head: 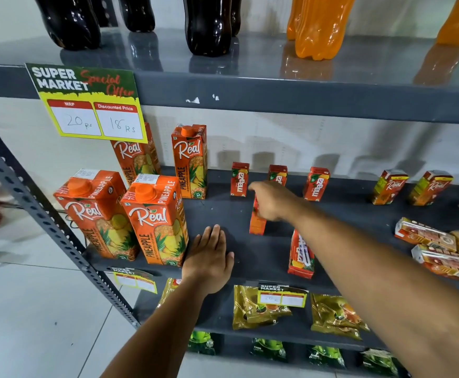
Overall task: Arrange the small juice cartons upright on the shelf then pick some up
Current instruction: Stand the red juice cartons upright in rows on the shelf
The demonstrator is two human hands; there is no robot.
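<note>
Setting: grey metal shelf [222, 214] in a shop aisle, slotted upright at left, white tiled floor below; soda bottles [209, 25] stood on the tier above, gold pouches [258, 306] on the tier below.
Price tag: yellow offer card [89, 105] hung from the upper tier's edge, partly covering a large carton behind it.
Large cartons: four tall pineapple cartons [157, 219] kept upright at the left end, apparently not part of the job.
Back row: three small mango cartons [239, 180] already stood upright and spaced along the rear, faces forward; the middle one is partly hidden by the hand.
Held carton: fourth small carton [257, 223] set upright in the mid-shelf, base on or very near the board, likely being stood in a second row.
Right hand: right hand [273, 200] reached in from above, fingers curled down onto the carton's top; grasp judged closed on it, though fingertips are hidden.
Left hand: left hand [210, 255] laid flat on bare shelf, palm down, fingers straight and together, nothing held; probably used as a brace, just beside the front pineapple carton.
Near carton: another small carton [301, 255] at the front edge, tilt unclear.
Still lying: mixed-fruit cartons [424, 236] flat in a heap at right; two more [390, 186] upright behind them.
Progress: arranging judged partway; pick-up step not begun.
</note>
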